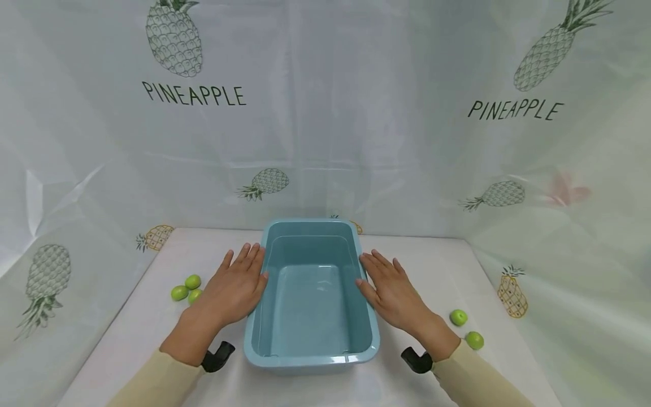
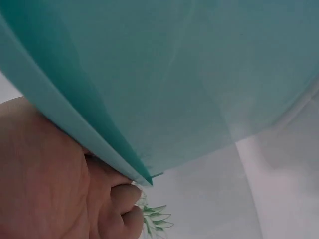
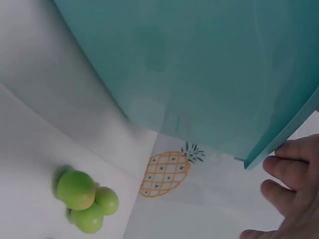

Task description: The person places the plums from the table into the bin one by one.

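Observation:
A light blue plastic tub (image 1: 311, 360) stands empty in the middle of a white table. My left hand (image 1: 236, 282) lies flat against its left wall, fingers straight and pointing away from me, thumb at the rim. On the other side my right hand (image 1: 389, 288) rests the same way against the right wall. In the left wrist view the tub's wall (image 2: 199, 74) fills the frame, with my fingertips (image 2: 124, 199) just under its rim. The right wrist view shows the tub's wall (image 3: 209, 64) and my fingers (image 3: 289, 169) beside its corner.
Three small green fruits (image 1: 186, 288) lie left of the tub, and a cluster of green fruits (image 3: 84, 201) shows in the right wrist view. Two more fruits (image 1: 458, 317) (image 1: 474, 340) lie to the right. A pineapple-printed curtain (image 1: 325, 113) hangs behind the table.

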Demonstrator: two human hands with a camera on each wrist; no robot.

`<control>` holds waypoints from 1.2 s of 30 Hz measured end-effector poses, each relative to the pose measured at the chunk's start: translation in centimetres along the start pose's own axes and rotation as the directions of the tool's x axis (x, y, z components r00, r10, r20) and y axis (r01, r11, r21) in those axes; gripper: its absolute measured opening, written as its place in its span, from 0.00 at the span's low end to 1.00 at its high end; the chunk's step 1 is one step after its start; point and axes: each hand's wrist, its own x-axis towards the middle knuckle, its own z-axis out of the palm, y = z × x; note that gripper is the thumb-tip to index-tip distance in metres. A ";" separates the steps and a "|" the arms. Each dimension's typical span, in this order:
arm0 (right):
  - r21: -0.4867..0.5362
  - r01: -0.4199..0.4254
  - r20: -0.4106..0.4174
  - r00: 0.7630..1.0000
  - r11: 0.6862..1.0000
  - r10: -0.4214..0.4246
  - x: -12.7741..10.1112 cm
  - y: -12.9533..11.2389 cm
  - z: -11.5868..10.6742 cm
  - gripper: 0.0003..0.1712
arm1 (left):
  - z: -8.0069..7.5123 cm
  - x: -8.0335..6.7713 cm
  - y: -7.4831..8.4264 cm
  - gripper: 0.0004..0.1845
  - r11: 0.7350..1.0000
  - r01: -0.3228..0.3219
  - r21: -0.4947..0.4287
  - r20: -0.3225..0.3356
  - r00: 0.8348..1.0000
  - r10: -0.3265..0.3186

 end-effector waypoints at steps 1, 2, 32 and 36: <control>-0.001 -0.002 -0.010 1.000 1.000 0.002 -0.1 0.2 0.0 0.35 | 0.0 0.0 0.0 0.34 1.000 0.008 0.006 0.002 1.000 -0.008; -0.001 -0.010 -0.024 1.000 1.000 0.010 -0.2 0.5 0.0 0.34 | 0.1 0.0 0.0 0.33 1.000 0.012 0.010 -0.001 1.000 -0.012; -0.496 0.088 -0.193 0.959 0.864 -0.208 -15.5 20.6 -4.2 0.47 | 1.2 1.6 -0.7 0.33 0.999 0.020 -0.026 -0.021 1.000 -0.021; -0.509 0.180 -0.111 0.956 0.842 -0.271 -16.7 21.0 -3.2 0.42 | 1.2 1.7 -0.6 0.33 0.999 0.021 -0.044 -0.018 1.000 -0.022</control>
